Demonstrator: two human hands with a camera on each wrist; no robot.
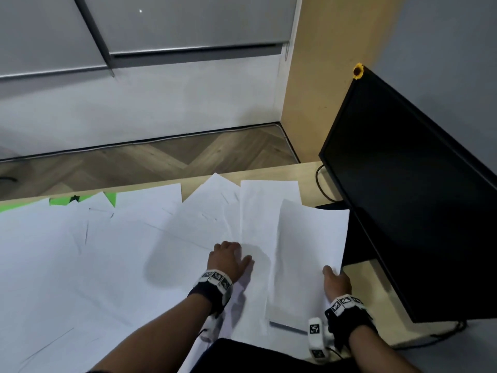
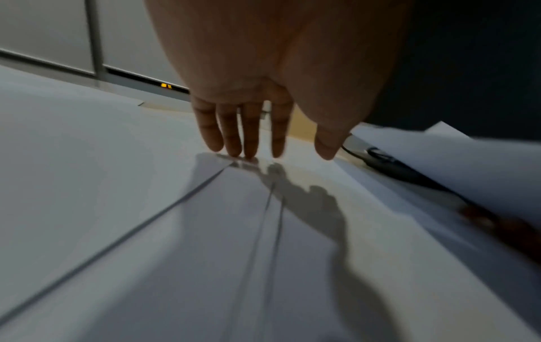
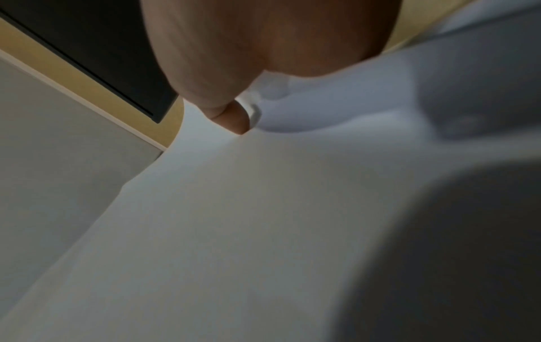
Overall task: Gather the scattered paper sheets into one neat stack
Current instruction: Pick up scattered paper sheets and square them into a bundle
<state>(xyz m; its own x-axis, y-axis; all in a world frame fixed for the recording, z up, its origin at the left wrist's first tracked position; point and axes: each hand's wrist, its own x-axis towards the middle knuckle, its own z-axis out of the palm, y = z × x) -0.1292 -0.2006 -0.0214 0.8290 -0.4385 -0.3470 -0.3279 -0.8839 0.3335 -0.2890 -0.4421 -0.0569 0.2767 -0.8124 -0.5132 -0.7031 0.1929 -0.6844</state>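
While the right hand (image 1: 336,282) pinches a lifted sheet (image 1: 309,246) at its near right edge, slide that sheet over the rest without creasing. Left hand (image 1: 228,258) hovers fingers-spread over the scattered sheets (image 1: 107,251), which overlap beyond exact counting across the counter (image 1: 306,170). One monitor (image 1: 403,184) stands beyond.

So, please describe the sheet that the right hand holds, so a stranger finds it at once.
Start at the black monitor on the right of the desk. Just left of it, one paper sheet is lifted, pinched by the right hand. Unlike the flat neighbouring sheets, it curves up off the desk.
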